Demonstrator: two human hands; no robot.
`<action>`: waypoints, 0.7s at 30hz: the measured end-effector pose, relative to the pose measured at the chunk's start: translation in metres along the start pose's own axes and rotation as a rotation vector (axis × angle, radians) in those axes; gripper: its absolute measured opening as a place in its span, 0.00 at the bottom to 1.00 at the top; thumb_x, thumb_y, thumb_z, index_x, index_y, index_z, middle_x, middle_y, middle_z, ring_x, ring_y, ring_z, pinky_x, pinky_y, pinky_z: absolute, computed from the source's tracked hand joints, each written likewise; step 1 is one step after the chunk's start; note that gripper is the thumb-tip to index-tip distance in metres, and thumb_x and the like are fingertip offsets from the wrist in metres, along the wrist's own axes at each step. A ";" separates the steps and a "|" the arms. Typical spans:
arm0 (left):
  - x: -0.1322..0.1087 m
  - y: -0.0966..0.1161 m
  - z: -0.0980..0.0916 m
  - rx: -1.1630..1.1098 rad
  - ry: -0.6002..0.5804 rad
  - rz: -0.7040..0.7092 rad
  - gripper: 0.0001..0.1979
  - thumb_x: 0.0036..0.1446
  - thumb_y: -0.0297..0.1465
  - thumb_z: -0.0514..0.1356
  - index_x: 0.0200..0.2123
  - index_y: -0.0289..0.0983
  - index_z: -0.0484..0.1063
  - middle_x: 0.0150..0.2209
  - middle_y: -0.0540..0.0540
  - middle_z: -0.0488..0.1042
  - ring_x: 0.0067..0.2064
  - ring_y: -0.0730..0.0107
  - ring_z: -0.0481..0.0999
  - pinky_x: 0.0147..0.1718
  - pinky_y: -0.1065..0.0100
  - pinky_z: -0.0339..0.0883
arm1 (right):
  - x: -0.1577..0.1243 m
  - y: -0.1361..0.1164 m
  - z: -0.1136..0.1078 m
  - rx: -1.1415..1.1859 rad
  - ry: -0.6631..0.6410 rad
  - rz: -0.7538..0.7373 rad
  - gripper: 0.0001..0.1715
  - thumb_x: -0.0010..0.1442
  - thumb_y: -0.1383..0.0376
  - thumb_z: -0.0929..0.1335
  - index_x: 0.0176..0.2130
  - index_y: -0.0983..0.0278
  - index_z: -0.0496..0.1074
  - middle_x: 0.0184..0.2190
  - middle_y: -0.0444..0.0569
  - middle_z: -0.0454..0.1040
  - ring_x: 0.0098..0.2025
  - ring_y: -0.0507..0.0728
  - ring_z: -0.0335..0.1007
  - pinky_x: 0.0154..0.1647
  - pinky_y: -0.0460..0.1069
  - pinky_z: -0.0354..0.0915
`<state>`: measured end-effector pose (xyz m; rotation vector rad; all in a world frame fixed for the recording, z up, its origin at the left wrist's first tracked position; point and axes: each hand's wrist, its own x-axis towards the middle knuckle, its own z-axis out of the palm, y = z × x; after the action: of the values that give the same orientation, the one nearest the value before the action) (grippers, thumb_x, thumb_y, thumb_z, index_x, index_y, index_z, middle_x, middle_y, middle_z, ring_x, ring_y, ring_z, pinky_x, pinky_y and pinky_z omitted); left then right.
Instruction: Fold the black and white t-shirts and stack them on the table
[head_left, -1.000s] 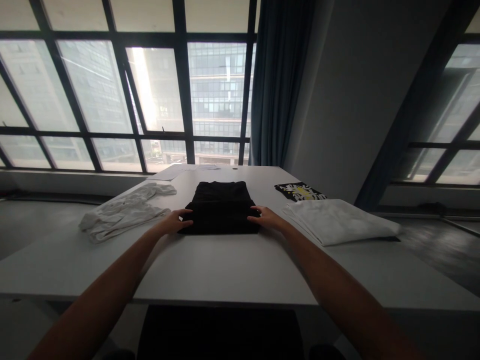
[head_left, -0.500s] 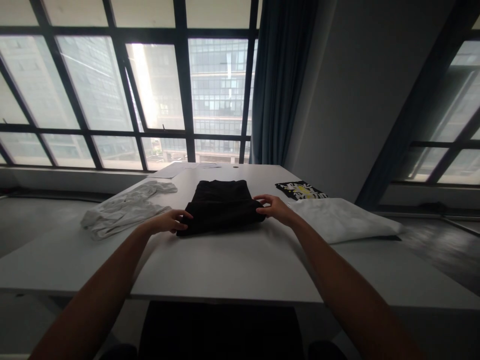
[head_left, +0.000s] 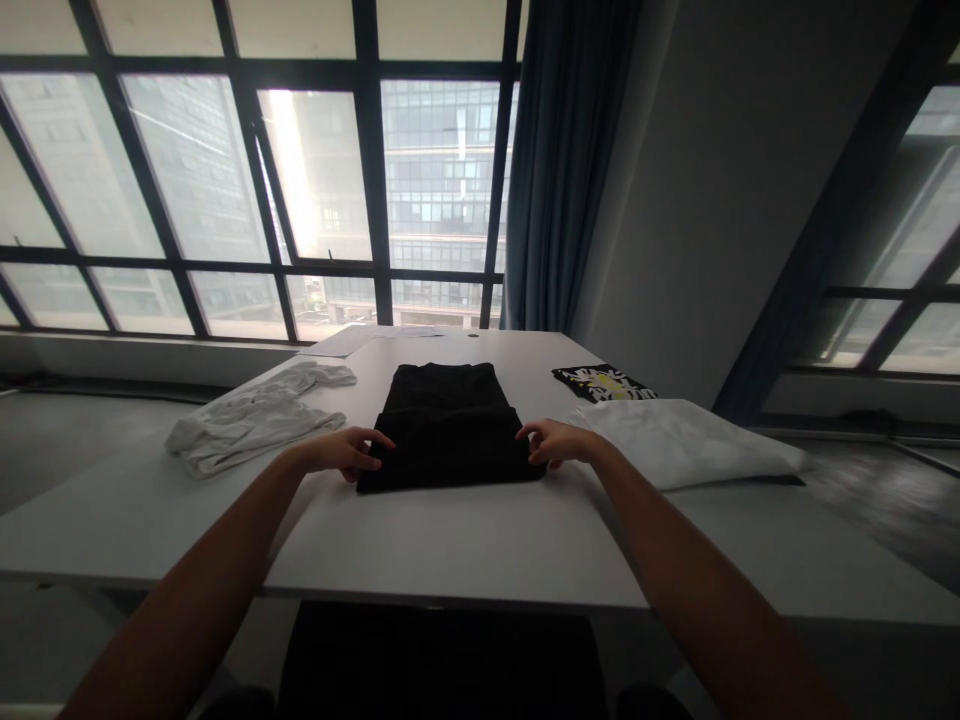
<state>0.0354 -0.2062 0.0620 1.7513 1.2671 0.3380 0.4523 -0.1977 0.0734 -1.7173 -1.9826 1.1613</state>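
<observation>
My left hand (head_left: pixel 351 453) and right hand (head_left: pixel 555 442) are pinching opposite edges of a folded black garment (head_left: pixel 454 430). It's lying on the white table (head_left: pixel 450 545) (rumpled white garment (head_left: pixel 247 428) nearby).

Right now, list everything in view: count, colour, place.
Black cloth: one, black, table centre
Crumpled cloth: one, white, table left
Folded white cloth: one, white, table right
Printed cloth: one, black, white and yellow, behind folded white cloth
Papers: count unclear, white, table's far left
Table: one, white, under cloths
Windows: two banks, dark-framed, ahead and right
Curtain: at least one, blue, beyond table
Wall: one, grey, right of curtain
Floor: one, grey, both sides
Dark shape: one, black, below table edge
Arms: two, bare, across table edge
Left hand: one, black cloth's left side
Right hand: one, black cloth's right side
</observation>
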 end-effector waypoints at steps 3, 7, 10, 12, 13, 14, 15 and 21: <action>-0.008 0.001 -0.001 -0.053 -0.114 -0.039 0.40 0.38 0.49 0.73 0.55 0.43 0.71 0.25 0.55 0.70 0.27 0.67 0.76 0.30 0.66 0.74 | -0.004 0.003 -0.005 -0.028 -0.113 0.024 0.37 0.44 0.62 0.79 0.53 0.63 0.70 0.34 0.47 0.74 0.32 0.54 0.73 0.27 0.46 0.71; 0.011 -0.006 -0.007 -0.073 0.102 -0.072 0.42 0.45 0.58 0.65 0.59 0.43 0.67 0.31 0.50 0.75 0.26 0.68 0.77 0.26 0.68 0.72 | 0.007 0.005 -0.002 -0.034 0.083 0.010 0.51 0.50 0.44 0.75 0.62 0.67 0.62 0.36 0.54 0.78 0.32 0.58 0.75 0.31 0.50 0.73; 0.042 -0.008 -0.015 -0.069 0.345 -0.121 0.41 0.46 0.58 0.63 0.57 0.39 0.66 0.32 0.47 0.76 0.24 0.69 0.75 0.22 0.70 0.69 | 0.029 0.006 0.008 -0.090 0.335 -0.011 0.48 0.56 0.43 0.70 0.64 0.70 0.61 0.39 0.59 0.79 0.38 0.61 0.77 0.39 0.53 0.73; 0.062 -0.007 -0.019 -0.060 0.441 -0.132 0.41 0.44 0.55 0.66 0.55 0.37 0.67 0.28 0.47 0.75 0.22 0.69 0.74 0.19 0.70 0.65 | 0.044 0.007 0.016 -0.184 0.445 -0.095 0.39 0.59 0.50 0.71 0.62 0.68 0.65 0.46 0.60 0.78 0.47 0.63 0.76 0.48 0.53 0.70; 0.070 -0.006 -0.021 -0.058 0.465 -0.114 0.40 0.42 0.53 0.68 0.54 0.35 0.69 0.26 0.48 0.74 0.21 0.69 0.72 0.18 0.70 0.63 | 0.051 0.007 0.019 -0.235 0.481 -0.153 0.34 0.59 0.55 0.72 0.60 0.66 0.68 0.49 0.59 0.77 0.51 0.63 0.74 0.52 0.53 0.68; 0.076 -0.006 -0.021 -0.058 0.476 -0.083 0.37 0.40 0.50 0.70 0.50 0.34 0.71 0.24 0.48 0.73 0.20 0.70 0.71 0.18 0.70 0.62 | 0.055 0.008 0.021 -0.281 0.504 -0.206 0.30 0.59 0.59 0.72 0.59 0.65 0.69 0.52 0.57 0.76 0.54 0.63 0.72 0.55 0.53 0.66; 0.079 -0.006 -0.021 -0.062 0.480 -0.046 0.34 0.39 0.48 0.71 0.47 0.34 0.73 0.24 0.49 0.73 0.20 0.71 0.70 0.18 0.70 0.63 | 0.058 0.008 0.023 -0.316 0.516 -0.247 0.28 0.58 0.63 0.72 0.58 0.63 0.71 0.53 0.55 0.75 0.55 0.62 0.71 0.56 0.53 0.65; 0.070 -0.004 -0.018 -0.063 0.629 0.338 0.24 0.38 0.40 0.70 0.40 0.36 0.78 0.34 0.47 0.78 0.31 0.69 0.75 0.30 0.67 0.71 | 0.048 0.001 0.018 -0.437 0.671 -0.355 0.14 0.57 0.68 0.69 0.44 0.62 0.79 0.46 0.51 0.77 0.45 0.59 0.74 0.50 0.52 0.68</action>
<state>0.0509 -0.1373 0.0488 1.8721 1.3498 1.1829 0.4284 -0.1599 0.0476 -1.5439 -2.0355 0.0061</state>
